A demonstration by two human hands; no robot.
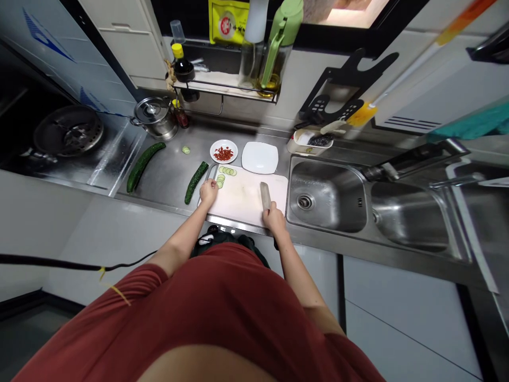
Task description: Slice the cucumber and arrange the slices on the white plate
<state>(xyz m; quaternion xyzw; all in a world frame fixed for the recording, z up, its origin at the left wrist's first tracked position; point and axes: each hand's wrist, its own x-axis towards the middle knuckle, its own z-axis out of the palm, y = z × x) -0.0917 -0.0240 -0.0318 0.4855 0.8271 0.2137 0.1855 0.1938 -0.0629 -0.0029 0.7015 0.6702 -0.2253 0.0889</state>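
The two hands are apart over the pale cutting board (246, 196). The right hand (274, 217) is closed around the handle of a knife (265, 196), whose blade points away from the body, ahead of that fist. The left hand (209, 192) is at the board's left side with its fingers bunched beside the nearer cucumber slices (220, 183); they are small in this view, so I cannot tell whether the fingertips pinch one or only touch. More slices (227, 171) lie in a row just beyond. Left of the left hand, the shorter cucumber (195, 183) rests on the counter, with the longer cucumber (139, 168) farther out on that side. Beyond the hands stand a dish (212, 151) of red pieces (223, 154) and, nearer the right hand's line, a white plate (260, 158). The sink (330, 215) is to the right of the knife. The likeliest trouble is a nicked left fingertip, if the blade swings across while those fingers stay extended among the slices. Thin, probably wet slices could also slide or cling together under a careless push, and the shorter cucumber, close by the left wrist, could roll if knocked.
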